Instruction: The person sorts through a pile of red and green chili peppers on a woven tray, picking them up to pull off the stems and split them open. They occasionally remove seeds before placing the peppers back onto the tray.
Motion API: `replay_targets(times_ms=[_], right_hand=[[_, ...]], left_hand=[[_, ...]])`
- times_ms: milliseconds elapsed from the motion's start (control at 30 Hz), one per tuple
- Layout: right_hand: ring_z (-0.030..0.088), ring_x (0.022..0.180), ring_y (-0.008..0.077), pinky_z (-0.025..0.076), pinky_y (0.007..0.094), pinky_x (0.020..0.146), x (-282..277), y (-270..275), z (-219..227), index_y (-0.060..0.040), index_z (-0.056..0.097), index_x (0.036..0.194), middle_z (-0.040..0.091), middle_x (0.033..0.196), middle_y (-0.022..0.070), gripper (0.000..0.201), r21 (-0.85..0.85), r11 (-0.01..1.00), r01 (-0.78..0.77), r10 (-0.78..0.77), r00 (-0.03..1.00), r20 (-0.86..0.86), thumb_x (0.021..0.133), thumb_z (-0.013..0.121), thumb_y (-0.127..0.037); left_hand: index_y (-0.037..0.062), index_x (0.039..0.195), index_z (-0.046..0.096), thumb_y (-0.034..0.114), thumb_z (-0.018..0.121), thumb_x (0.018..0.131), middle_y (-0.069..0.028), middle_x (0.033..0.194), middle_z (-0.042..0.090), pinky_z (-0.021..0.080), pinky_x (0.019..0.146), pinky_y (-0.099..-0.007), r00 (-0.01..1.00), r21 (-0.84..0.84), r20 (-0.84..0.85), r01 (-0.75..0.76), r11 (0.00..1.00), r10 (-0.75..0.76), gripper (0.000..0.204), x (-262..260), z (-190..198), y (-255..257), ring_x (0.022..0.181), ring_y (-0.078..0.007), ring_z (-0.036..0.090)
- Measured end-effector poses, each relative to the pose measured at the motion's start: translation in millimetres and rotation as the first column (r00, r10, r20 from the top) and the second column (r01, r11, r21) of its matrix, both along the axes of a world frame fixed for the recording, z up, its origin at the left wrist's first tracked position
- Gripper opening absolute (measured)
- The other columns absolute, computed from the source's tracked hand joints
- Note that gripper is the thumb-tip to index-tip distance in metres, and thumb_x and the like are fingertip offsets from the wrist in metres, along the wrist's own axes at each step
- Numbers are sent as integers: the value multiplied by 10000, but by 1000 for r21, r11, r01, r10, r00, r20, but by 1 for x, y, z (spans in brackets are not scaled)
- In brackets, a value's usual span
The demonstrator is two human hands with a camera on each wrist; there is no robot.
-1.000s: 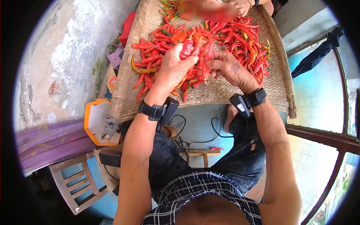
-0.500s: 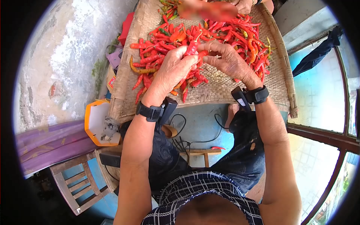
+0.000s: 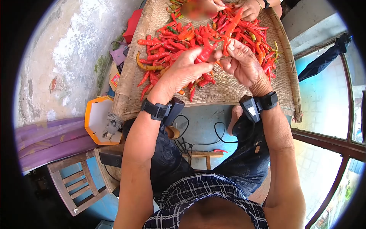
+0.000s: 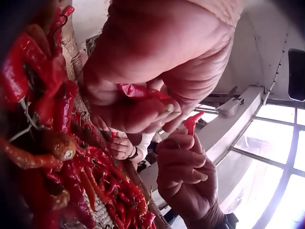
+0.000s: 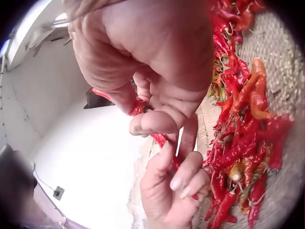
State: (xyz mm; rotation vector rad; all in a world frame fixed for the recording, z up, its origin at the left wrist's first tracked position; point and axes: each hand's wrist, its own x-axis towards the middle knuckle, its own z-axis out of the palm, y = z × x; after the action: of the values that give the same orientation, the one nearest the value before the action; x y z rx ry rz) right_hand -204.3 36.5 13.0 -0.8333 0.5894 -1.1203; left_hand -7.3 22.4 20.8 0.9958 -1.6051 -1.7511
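Observation:
My left hand (image 3: pixel 181 74) holds a red chili pepper (image 3: pixel 206 52) between thumb and fingers, just over the near side of the pile. In the left wrist view this chili (image 4: pixel 138 91) lies along the curled fingers. Close by on the right, my right hand (image 3: pixel 246 65) pinches a long orange-red chili (image 3: pixel 233 26) that points up and away from me. In the right wrist view, part of the chili (image 5: pixel 138 108) shows between thumb and fingers, with the left hand (image 5: pixel 167 200) just below. A large chili pile (image 3: pixel 164 49) spreads under both hands on a woven tray (image 3: pixel 228 95).
Another person's hand (image 3: pixel 249 9) reaches over the pile's far side. A wall (image 3: pixel 68 57) stands at the left, with an orange-rimmed box (image 3: pixel 100 122) near the tray's corner. A wooden chair (image 3: pixel 78 187) is lower left; windows (image 3: pixel 322 99) line the right. Black cables (image 3: pixel 198 143) lie underneath.
The bunch of chilies held between my hands is gone. My left hand keeps one red chili, and my right hand has drawn slightly right and now pinches a long chili.

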Motion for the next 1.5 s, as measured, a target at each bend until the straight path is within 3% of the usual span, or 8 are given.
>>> replay_targets(times_ms=[133,300,400,467,667,1167,1233,1500], right_hand=[[477,556,77,374,207,494,-22,-23,-3,-64,580,876,597,764,22,149,-61,963,261,-257,833,-490,908,553,-207],[569,665,117,463,236,630,-42,-51,-13,3,612,982,619,852,44,217,-58,771,634,-637,765,-98,874,598,-184],[622,774,164,509,268,679,-32,-42,-27,46,586,1076,618,890,72,298,-309,773,555,-626,587,-513,877,599,-175],[626,821,223,511,328,707,-10,-30,-30,26,583,1078,618,962,118,315,-359,933,-19,-277,600,-751,843,628,-179],[596,880,375,475,391,801,-10,-36,-85,-12,489,1192,595,1014,210,498,-635,705,-315,-651,68,-756,728,659,-80],[512,634,104,448,284,593,28,1,-8,0,600,918,579,700,64,277,-293,947,-135,-215,414,-885,740,729,-169],[508,629,99,446,281,589,26,3,-12,-1,600,939,582,702,55,280,-311,940,-143,-225,427,-876,746,727,-161],[528,650,65,466,220,594,13,5,-12,-8,612,962,568,722,-14,294,-95,976,-194,81,737,-671,852,651,-278]], left_hand=[[38,1140,548,273,563,878,18,776,568,333,483,-168,995,-139,79,-51,989,63,352,-1,-2,2,574,-21,429],[19,1115,554,317,512,922,-37,848,590,420,552,-187,976,-18,-53,-215,977,213,358,5,-12,-12,634,-43,503],[11,1111,557,290,519,921,-38,882,596,456,627,-201,967,15,-135,-216,976,216,340,1,-17,-13,691,-65,534],[7,1109,559,274,523,920,-38,901,598,470,666,-210,963,11,-159,-220,975,219,329,-3,-18,-14,723,-77,548],[8,938,584,195,535,905,14,764,553,414,602,-197,930,-86,-235,-310,947,283,196,-6,-10,-8,649,-44,475],[-9,1097,553,203,582,885,-46,930,605,470,750,-231,960,-203,-115,-275,940,256,301,9,-12,-14,846,-94,567],[-23,1145,535,196,644,830,-91,998,621,467,824,-281,923,-498,295,-71,864,246,399,10,-11,-12,918,-159,592],[-1,1072,568,159,642,769,-192,918,635,471,780,-338,858,-514,490,140,846,156,350,11,-3,-6,866,-260,630]])
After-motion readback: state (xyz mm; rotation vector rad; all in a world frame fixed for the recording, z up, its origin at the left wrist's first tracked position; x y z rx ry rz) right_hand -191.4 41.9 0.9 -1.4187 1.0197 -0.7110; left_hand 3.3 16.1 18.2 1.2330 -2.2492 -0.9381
